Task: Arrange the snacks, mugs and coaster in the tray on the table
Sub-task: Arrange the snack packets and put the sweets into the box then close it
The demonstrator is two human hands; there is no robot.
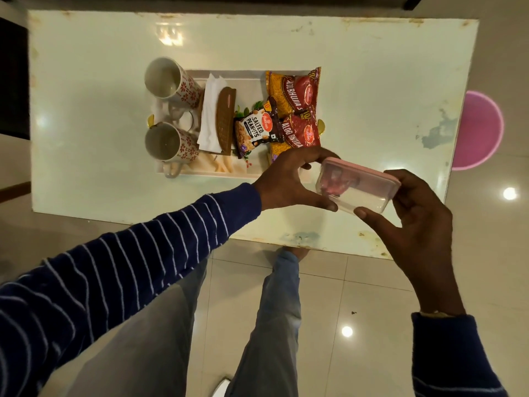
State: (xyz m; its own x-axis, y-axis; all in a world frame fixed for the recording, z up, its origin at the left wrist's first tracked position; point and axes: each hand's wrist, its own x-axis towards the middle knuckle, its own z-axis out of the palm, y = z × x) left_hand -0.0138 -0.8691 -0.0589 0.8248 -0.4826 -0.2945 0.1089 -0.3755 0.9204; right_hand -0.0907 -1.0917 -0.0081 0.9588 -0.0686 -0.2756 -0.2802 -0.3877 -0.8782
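A clear plastic box with a pink lid (360,190) is held between both hands above the table's near right part, beside the tray's near right corner. My left hand (289,181) grips its left end, my right hand (415,222) its right end. Something pink lies inside the box. The white tray (246,77) holds two patterned mugs (169,78) (169,143) at its left, white napkins (210,110) in a brown holder (226,121), a salted peanuts packet (254,130) and two red-and-yellow snack packets (294,90) (297,133).
The pale table (386,81) has worn edges. A pink round stool (481,130) stands on the tiled floor past its right edge. My legs stand against the table's near edge.
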